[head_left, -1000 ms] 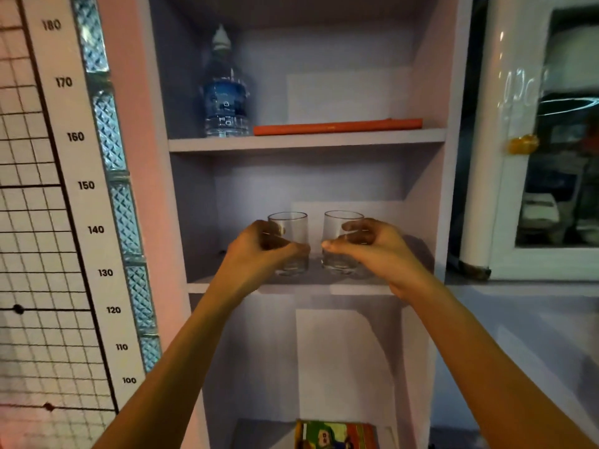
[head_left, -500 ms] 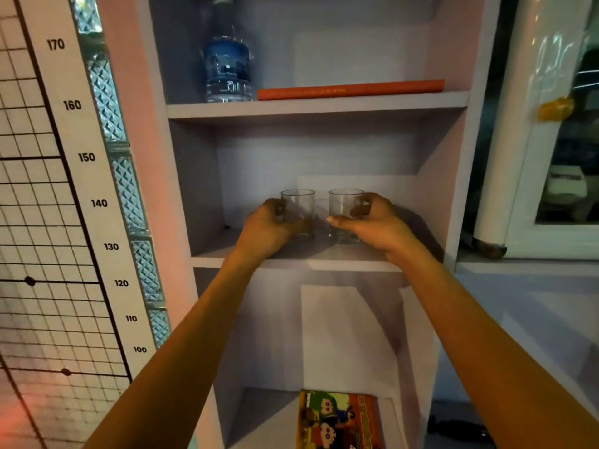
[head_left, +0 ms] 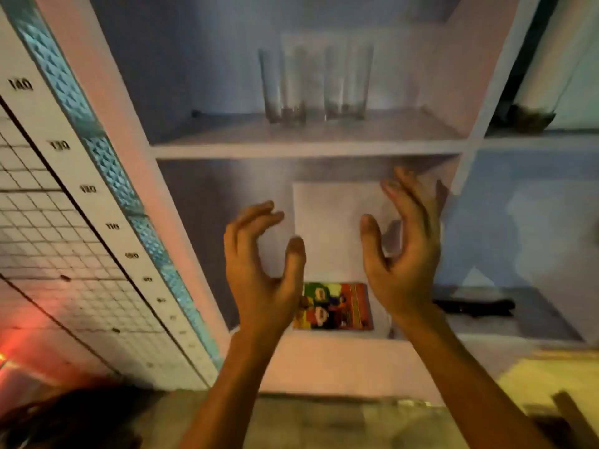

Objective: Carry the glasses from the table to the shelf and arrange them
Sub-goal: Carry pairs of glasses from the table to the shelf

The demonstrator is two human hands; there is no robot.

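Your two clear, straight-sided drinking glasses, the left glass (head_left: pixel 282 85) and the right glass (head_left: pixel 347 82), stand upright and just beside each other on the pale shelf board (head_left: pixel 308 147), towards its back edge and near the middle of its width. The picture is smeared with motion, so you cannot tell whether their walls touch.

Treat them as light, rigid, smooth and breakable: they probably slip under a loose grip and chip if knocked together. Take each one around the lower half of its wall, thumb on one side and fingers opposite, rather than pinching the rim.

Both your hands are empty, below the board's front edge and well apart from the glasses. Your left hand (head_left: pixel 262 270) has fingers curled and spread from the thumb; your right hand (head_left: pixel 402 254) is likewise spread wide, clamped on nothing.
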